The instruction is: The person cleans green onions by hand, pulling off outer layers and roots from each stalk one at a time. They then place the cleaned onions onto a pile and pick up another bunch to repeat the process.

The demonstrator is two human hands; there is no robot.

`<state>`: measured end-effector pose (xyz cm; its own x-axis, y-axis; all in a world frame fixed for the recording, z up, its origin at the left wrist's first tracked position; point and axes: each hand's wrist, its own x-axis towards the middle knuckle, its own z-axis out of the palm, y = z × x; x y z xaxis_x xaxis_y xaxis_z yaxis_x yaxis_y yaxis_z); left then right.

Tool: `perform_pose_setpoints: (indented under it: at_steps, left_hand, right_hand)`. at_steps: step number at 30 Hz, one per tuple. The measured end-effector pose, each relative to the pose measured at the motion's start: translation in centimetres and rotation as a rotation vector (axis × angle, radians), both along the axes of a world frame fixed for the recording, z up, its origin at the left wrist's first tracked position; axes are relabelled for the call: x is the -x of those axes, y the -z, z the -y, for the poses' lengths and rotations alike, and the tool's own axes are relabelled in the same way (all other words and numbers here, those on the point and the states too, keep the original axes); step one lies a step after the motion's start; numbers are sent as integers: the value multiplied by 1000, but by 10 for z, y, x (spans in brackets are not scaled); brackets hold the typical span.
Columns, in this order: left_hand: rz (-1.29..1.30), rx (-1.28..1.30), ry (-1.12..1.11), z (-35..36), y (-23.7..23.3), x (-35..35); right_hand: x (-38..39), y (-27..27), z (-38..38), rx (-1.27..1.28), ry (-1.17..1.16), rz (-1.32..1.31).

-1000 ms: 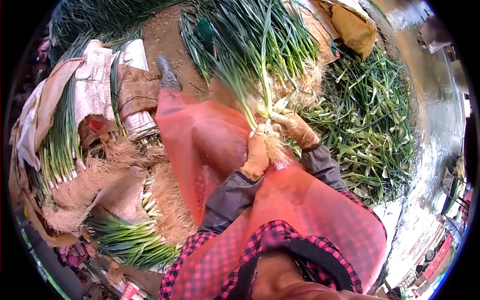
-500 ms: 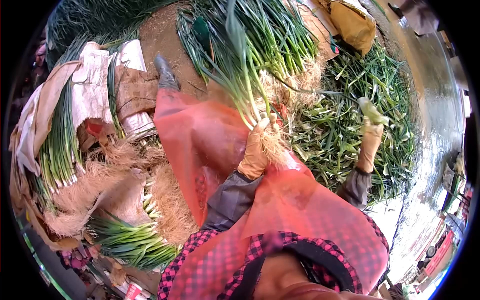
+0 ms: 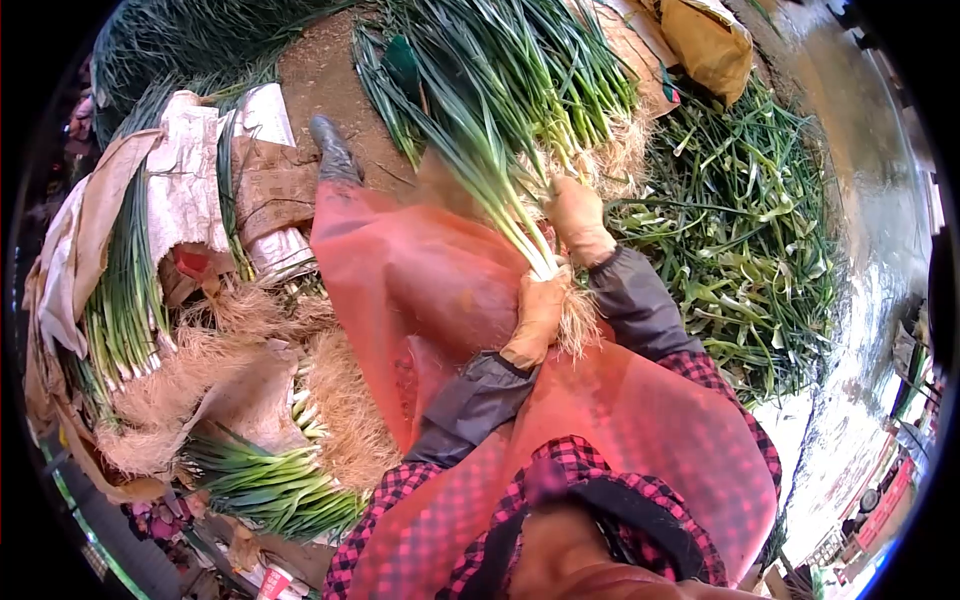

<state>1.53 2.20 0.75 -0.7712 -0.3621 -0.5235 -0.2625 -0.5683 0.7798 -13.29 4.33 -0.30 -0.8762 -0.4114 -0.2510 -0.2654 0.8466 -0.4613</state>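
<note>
A: One bunch of spring onions (image 3: 490,170) is in hand in the head view, near the middle of the frame. The person's left hand (image 3: 537,315), gloved, is closed tight round the white stalks just above the roots (image 3: 578,325). The leaves fan out toward the top of the frame.

B: And the right hand (image 3: 578,222)?

A: Gloved too, and laid against the stalks just above the left one. Its fingers are turned away, so it cannot be told whether it pinches a leaf or only rests there.

B: How far along does the work look?

A: Well under way, judging by the heap of loose leaves (image 3: 730,230) that fills the right of the frame. Stacked onions (image 3: 125,300) lie along the left edge on paper and sacking. A lower bundle (image 3: 260,485) sits at lower left, its roots on.

B: What seems left?

A: Plenty. The big pile (image 3: 560,80) at top centre, touching the held bunch from behind, looks unsorted, with its roots in a tangle.

B: Anything in the way?

A: Little. A red apron (image 3: 420,280) spreads under both hands, and a boot (image 3: 333,150) pokes out at its upper left corner. A yellow sack (image 3: 705,40) sits at upper right, well apart, beside the wet ground (image 3: 880,200) along the right edge. Only the big pile crowds the hands.
</note>
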Motion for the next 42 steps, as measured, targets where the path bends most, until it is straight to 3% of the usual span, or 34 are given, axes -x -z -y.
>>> perform_pose_setpoints:
  at_steps: [2, 4, 6, 8, 9, 10, 11, 12, 13, 15, 17, 18, 19, 20, 21, 22, 24, 25, 26, 28, 30, 32, 33, 34, 36, 38, 40, 42]
  left_hand:
    - [125, 151, 54, -2, -4, 3]
    - [132, 160, 71, 1, -6, 4]
    - [155, 176, 93, 3, -4, 3]
    - [131, 90, 35, 4, 2, 4]
    - [99, 9, -22, 4, 4, 6]
    - [99, 3, -23, 5, 2, 8]
    - [82, -43, -72, 5, -2, 10]
    - [64, -88, -121, 6, -4, 11]
    - [48, -205, -142, 8, 16, 12]
    - [17, -333, -175, 13, 0, 12]
    - [-65, -469, -173, 17, 4, 11]
    - [-65, -470, -173, 17, 4, 12]
    - [-72, -505, -150, 18, 4, 11]
    - [-78, -539, -124, 19, 5, 8]
    - [-110, -567, -123, 16, 10, 8]
    - [-108, -562, -126, 15, 14, 9]
    - [-103, -711, -258, 16, 9, 12]
    - [-9, -651, -259, 16, 5, 11]
    - [-6, -650, -257, 18, 3, 12]
    - [141, -782, -274, 22, 3, 19]
    - [66, -900, -366, 24, -2, 21]
    - [64, -489, -251, 23, -17, 17]
    - [-11, -488, -168, 23, -21, 15]
    - [-14, -482, -170, 18, -12, 14]
    - [-93, -228, -232, 8, 7, 13]
    - [-56, -159, -195, 13, 8, 12]
    - [-18, -396, -247, 16, 3, 11]
    - [40, -788, -289, 30, 17, 16]
  right_hand:
    - [0, 26, 8, -123, -117, -74]
    - [-6, 36, 2, -82, -120, -156]
    - [-12, 1, -7, 9, -123, 27]
    - [-25, -32, -25, 301, -160, -34]
    - [-29, -58, -37, 389, -68, 222]
    - [-34, -79, -51, 797, 150, 559]
    - [-25, -110, -71, 747, 266, 555]
    - [-14, -125, -94, 799, 372, 342]
    - [2, -120, -121, 920, 386, 161]
    - [16, -85, -154, 1033, 400, -33]
    - [11, -20, -168, 38, 244, -653]
    - [-4, -53, -127, 340, 292, 118]
    - [-22, -56, -100, 645, 196, 502]
    - [-28, -78, -75, 657, 68, 739]
    - [-31, -53, -63, 791, -12, 865]
    - [-38, -33, -53, 800, 169, 930]
    - [-49, -37, -47, 628, 90, 497]
    - [-54, -42, -50, 447, -95, 82]
    - [-61, -59, -51, 513, -184, -56]
    - [-70, -91, -60, 592, -334, -32]
    - [-62, -95, -75, 743, -268, 128]
    - [-52, -90, -64, 854, 126, 231]
    - [-45, -91, -55, 771, 125, 241]
    - [-40, -82, -48, 748, 168, 470]
    - [-39, -57, -34, 592, 92, 527]
    - [-44, -57, -30, 420, -173, -61]
    - [-46, -63, -31, 244, -336, -234]
    - [-48, -86, -37, 333, -432, -230]
